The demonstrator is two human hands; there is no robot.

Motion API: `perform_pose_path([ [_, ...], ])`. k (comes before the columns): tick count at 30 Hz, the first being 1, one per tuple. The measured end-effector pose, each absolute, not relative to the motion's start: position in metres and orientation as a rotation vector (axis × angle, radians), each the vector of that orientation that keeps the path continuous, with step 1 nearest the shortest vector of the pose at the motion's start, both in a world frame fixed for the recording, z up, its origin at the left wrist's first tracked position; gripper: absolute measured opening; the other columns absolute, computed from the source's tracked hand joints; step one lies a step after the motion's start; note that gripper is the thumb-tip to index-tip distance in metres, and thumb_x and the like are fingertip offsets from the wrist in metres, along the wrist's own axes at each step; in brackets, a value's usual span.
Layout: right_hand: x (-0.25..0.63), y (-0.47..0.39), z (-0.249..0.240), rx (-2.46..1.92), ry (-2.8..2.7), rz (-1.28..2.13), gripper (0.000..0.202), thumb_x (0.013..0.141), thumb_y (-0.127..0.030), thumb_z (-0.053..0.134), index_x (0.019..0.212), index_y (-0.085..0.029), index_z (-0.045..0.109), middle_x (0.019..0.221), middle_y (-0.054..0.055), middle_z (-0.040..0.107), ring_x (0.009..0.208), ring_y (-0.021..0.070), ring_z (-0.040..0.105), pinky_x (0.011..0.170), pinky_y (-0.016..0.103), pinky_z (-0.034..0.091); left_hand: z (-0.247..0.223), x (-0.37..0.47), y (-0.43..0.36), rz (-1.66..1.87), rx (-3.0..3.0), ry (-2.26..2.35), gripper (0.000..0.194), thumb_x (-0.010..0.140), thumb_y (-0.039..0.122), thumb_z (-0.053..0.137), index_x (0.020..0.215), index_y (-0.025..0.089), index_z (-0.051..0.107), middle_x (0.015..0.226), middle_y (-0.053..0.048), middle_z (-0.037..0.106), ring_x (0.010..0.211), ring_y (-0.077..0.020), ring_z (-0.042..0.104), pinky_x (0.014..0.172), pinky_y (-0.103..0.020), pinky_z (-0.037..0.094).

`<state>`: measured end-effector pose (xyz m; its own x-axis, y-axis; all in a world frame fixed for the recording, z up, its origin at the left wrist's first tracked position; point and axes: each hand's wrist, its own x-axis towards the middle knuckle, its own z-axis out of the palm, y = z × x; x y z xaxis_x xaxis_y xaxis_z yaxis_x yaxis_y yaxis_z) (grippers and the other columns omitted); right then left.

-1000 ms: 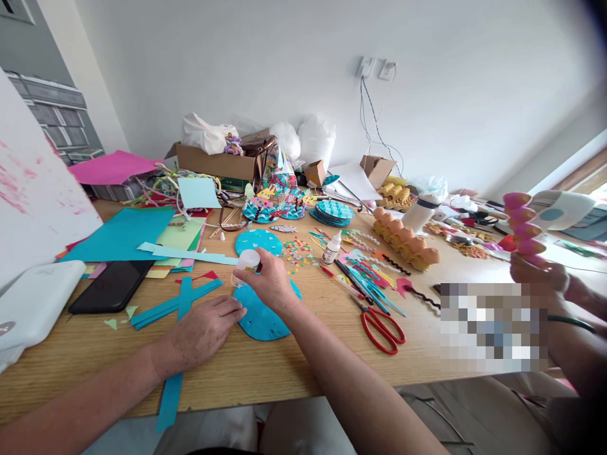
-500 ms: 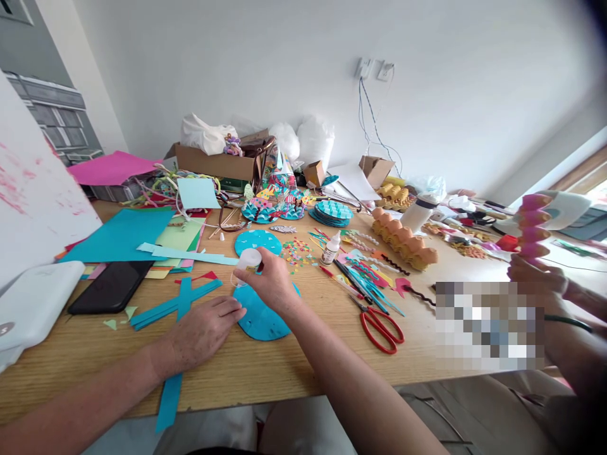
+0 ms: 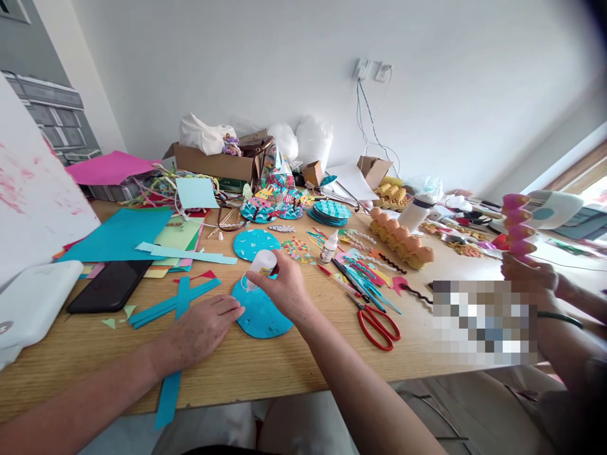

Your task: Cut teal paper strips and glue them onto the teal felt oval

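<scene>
A blue round disc (image 3: 263, 314) lies on the table in front of me. My right hand (image 3: 291, 292) is closed around a white glue bottle (image 3: 262, 262), which is turned bottom up above the disc's upper part. Fingers and the tilt of the bottle hide its nozzle. My left hand (image 3: 208, 327) rests flat at the disc's left edge, fingers stretched out and fingertips touching the rim. Under and beside the left hand are crossed blue paper strips (image 3: 183, 296). Behind the bottle is a second blue disc (image 3: 256, 242) with pale flecks.
Red-handled scissors (image 3: 377, 325), a second glue bottle (image 3: 329, 248) and small colourful confetti (image 3: 296, 250) are to the right. A phone (image 3: 109, 286) and paper sheets (image 3: 126, 234) lie left. At far right another person's hand (image 3: 528, 272) holds a pink egg-carton strip (image 3: 518, 226).
My right hand has moved a little to the right with the glue bottle, across the disc. My left hand stays at the disc's edge. The view has shifted slightly.
</scene>
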<state>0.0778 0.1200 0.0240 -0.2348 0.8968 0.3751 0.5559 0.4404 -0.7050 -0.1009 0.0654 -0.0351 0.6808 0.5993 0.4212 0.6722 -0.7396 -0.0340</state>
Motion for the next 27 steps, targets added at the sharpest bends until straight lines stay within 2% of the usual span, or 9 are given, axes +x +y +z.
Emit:
perform_pose_path([
  [16, 0.0797, 0.1177, 0.0184, -1.266, -1.939, 0.554, 0.027, 0.067, -0.04, 0.067, 0.066, -0.019, 0.048, 0.06, -0.005, 0.048, 0.055, 0.011, 0.044, 0.05, 0.022, 0.026, -0.036, -0.1014, 0.066, -0.605, -2.658, -0.967, 0.031, 0.087, 0.006, 0.032, 0.102, 0.011, 0.058, 0.097, -0.01, 0.063, 0.093, -0.0208, 0.058, 0.081, -0.034, 0.052],
  [27, 0.0783, 0.1178, 0.0177, -1.278, -1.958, 0.531, 0.026, 0.066, -0.036, 0.069, 0.064, -0.02, 0.049, 0.059, -0.005, 0.049, 0.056, 0.0105, 0.044, 0.05, 0.021, 0.027, -0.0352, -0.1017, 0.0657, -0.602, -2.677, -1.018, 0.032, 0.089, 0.011, 0.03, 0.102, 0.015, 0.059, 0.097, -0.007, 0.064, 0.094, -0.0194, 0.059, 0.081, -0.033, 0.053],
])
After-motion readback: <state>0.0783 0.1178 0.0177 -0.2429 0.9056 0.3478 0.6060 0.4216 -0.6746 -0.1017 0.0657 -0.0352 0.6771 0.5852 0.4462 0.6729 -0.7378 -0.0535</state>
